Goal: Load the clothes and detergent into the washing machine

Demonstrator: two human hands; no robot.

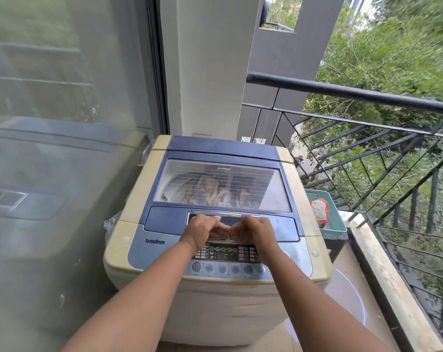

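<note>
A top-loading washing machine (pixel 128 219) with a cream body and blue top stands in the middle of the view. Its lid (pixel 162 219) lies flat and closed. Clothes (pixel 210 189) show through the lid's clear window. My left hand (pixel 202 231) and my right hand (pixel 258 231) rest side by side on the lid's front, at the silver handle strip (pixel 230 215), fingers curved over its recess. The control panel (pixel 225 252) lies just under my wrists. An orange-and-white detergent packet (pixel 319 209) sits in a teal basket (pixel 334 231) to the machine's right.
A glass sliding door (pixel 62 148) fills the left side. A black metal railing (pixel 367 128) and a low ledge (pixel 383 275) bound the balcony on the right, with trees beyond. A white pillar (pixel 210 67) stands behind the machine.
</note>
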